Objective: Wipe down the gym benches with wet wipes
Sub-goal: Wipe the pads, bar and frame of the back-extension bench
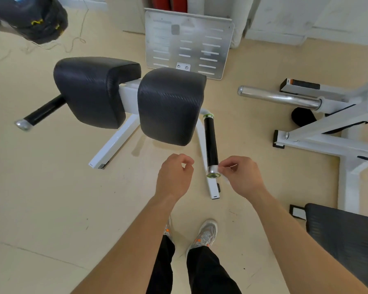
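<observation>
Your right hand [240,179] pinches a small white wet wipe [224,176] between thumb and forefinger. The bunched wipe touches the chrome end cap [212,174] at the near end of the bench's black handle [211,143]. I'd judge you hold it small to work round that cap. Your left hand [174,177] is curled, thumb to forefinger, with nothing visible in it, hovering near the handle without touching it. The two black pads [170,105] lie beyond, with neither hand on them. No wipe packet or bin shows.

Black woven-texture pads [170,102], white frame [115,143], black handle [210,141], beige floor [51,198], grey-orange shoes [206,234]
</observation>
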The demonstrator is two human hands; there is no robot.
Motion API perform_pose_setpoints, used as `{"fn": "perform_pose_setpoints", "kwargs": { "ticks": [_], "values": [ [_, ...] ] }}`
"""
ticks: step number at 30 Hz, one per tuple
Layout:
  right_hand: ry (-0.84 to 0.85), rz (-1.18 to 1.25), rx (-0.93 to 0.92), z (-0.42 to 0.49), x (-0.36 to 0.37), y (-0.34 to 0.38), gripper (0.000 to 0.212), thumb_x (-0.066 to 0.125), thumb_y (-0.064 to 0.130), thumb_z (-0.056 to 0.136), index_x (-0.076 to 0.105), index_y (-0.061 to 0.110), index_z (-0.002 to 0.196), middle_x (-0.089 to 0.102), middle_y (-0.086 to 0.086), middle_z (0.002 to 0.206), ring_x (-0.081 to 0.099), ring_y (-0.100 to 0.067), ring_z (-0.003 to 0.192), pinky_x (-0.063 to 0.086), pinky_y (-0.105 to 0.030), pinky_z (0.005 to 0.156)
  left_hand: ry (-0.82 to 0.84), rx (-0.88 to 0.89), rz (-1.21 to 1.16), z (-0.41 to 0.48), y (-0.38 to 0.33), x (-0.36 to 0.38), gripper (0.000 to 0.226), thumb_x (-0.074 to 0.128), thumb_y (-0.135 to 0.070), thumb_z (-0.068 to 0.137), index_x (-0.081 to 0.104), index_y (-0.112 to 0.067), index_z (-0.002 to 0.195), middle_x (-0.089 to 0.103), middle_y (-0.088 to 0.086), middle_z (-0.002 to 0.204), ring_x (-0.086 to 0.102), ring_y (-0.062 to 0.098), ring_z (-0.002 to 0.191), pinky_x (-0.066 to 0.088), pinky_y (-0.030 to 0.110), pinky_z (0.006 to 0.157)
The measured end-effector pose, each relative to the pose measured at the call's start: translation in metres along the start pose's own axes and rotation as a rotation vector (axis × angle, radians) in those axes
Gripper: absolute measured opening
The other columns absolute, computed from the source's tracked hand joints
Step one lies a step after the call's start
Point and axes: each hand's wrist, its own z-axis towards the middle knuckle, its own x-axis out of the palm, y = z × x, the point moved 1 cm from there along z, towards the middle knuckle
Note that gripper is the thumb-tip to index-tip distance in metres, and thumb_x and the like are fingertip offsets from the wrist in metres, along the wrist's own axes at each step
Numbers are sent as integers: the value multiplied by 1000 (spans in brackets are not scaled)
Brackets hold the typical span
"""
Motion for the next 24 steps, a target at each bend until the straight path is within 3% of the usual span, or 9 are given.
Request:
{"fn": "perform_pose_setpoints", "kwargs": {
  "ticks": [3,7,11,13,24],
  "values": [
    [-27,-65,-84,-22,-2,24,22,71,12,89,70,29,74,69,15,80,63,-2,76,40,-7,60,45,-22,37,-23,3,-17,17,56,-21,100,67,-29,109,61,-13,116,61,6,91,48,21,89],
    [64,-64,-145,-56,19,61,9,74,26,89,71,29,82,70,13,88,63,-7,76,48,-22,67,57,-58,36,-62,17,-50,19,56,-23,98,65,-30,114,60,-15,114,60,6,92,47,21,89],
    [178,-125,-230,-82,55,93,9,73,26,90,69,31,83,69,15,89,62,-3,83,47,-18,75,20,-121,-14,-95,39,-86,22,58,-27,97,62,-31,118,61,-16,111,62,8,93,50,27,91],
    [227,-164,-260,-94,75,112,10,72,24,91,69,31,84,68,14,93,61,-3,85,44,-14,71,-2,-154,-27,-107,53,-107,22,57,-28,97,62,-31,118,61,-16,110,62,8,93,50,28,91],
    [313,-417,-366,-132,189,202,13,61,14,96,70,24,98,59,12,103,58,-9,94,45,-19,81,-72,-210,-46,-131,160,-225,21,58,-26,98,61,-23,119,63,-8,111,58,12,91,48,28,89]
  ]
}}
